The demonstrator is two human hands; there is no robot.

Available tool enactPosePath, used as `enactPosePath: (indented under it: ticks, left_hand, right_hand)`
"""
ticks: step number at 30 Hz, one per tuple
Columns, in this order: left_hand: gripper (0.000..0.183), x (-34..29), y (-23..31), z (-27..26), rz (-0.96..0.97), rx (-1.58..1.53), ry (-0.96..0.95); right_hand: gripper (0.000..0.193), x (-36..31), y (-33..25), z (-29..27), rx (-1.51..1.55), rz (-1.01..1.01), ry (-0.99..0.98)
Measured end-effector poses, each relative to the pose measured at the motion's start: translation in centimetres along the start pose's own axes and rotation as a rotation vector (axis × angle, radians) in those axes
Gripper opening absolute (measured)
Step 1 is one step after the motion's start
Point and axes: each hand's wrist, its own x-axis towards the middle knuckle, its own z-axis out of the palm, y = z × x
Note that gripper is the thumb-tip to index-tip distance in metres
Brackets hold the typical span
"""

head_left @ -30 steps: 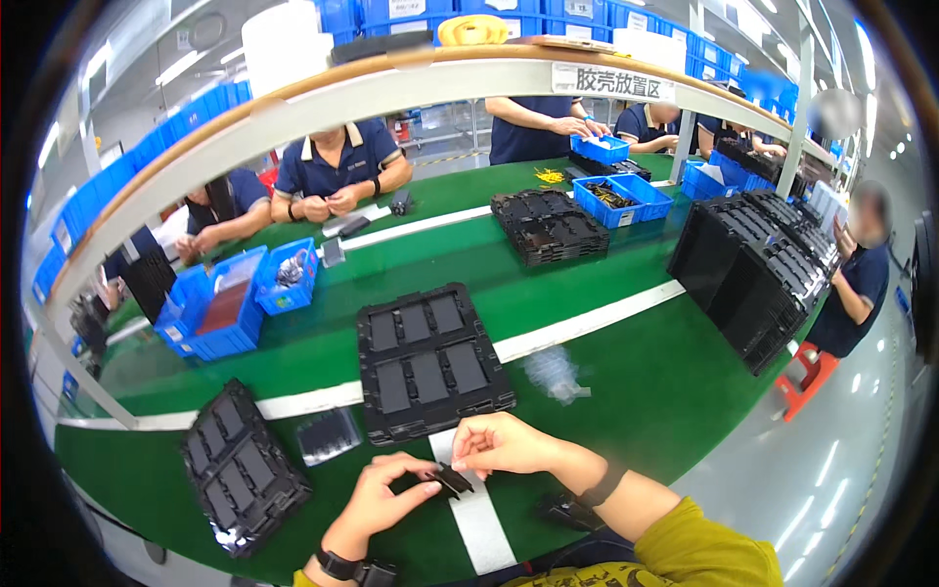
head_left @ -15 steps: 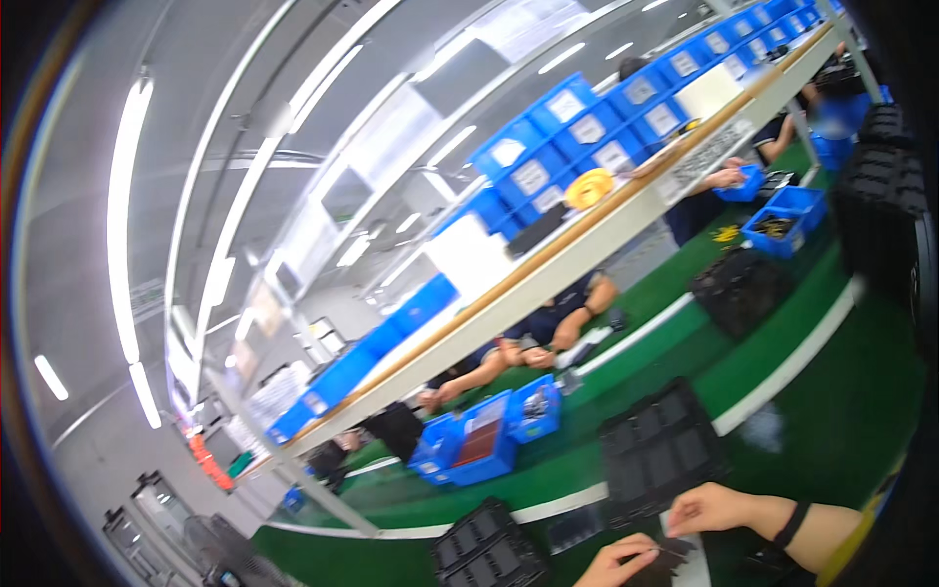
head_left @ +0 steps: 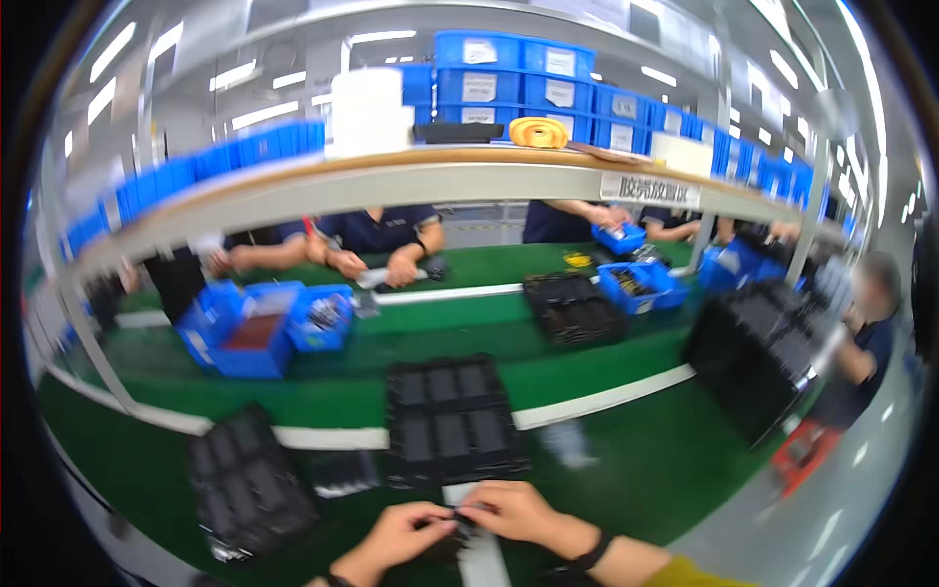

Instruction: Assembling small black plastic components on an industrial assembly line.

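Low in the head view, both hands meet over a small dark part (head_left: 460,522), too blurred to name exactly. My left hand (head_left: 403,536) pinches it from the left, thumb and fingertips together. From the other side my right hand (head_left: 520,513) grips it with bent fingers, a dark band round the wrist. Below the hands a white strip (head_left: 482,563) runs along the green bench. Just beyond them lies a black compartment tray (head_left: 455,411) holding flat dark pieces. Left of that tray rests a small group of dark flat pieces (head_left: 344,474).
A second black tray (head_left: 246,479) sits at left. Blue bins (head_left: 259,338) with parts stand farther off, under a raised shelf (head_left: 391,184) with stacked blue boxes (head_left: 477,61). Stacked black trays (head_left: 758,357) are at right. Across the bench co-workers' hands (head_left: 403,264) handle parts.
The view has levelled and swung right, so the bench sits more squarely ahead. My hands, slightly apart before, now have their fingertips together at the small dark part.
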Motion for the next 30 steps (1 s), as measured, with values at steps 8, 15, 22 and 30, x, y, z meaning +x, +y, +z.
enactPosePath:
  ticks: [8, 15, 22, 30]
  left_hand:
    - [0.018, 0.0, -1.2, 0.0, 0.182, 0.021, -0.009]
    - [0.015, 0.5, -1.2, 0.8, 0.263, 0.055, -0.037]
    - [0.014, 0.2, -0.7, -0.1, 0.313, 0.059, -0.043]
    - [0.016, -0.1, 0.4, 0.1, 0.157, 0.174, -0.081]
  right_hand:
    - [0.012, -0.9, -0.8, 0.9, 0.024, 0.149, -0.023]
    - [0.013, -1.7, -0.4, 0.8, 0.13, 0.19, -0.05]
    - [0.013, -1.3, -0.4, 1.3, 0.252, 0.35, -0.112]
    - [0.017, -1.0, 0.6, 1.7, 0.21, 0.327, -0.114]
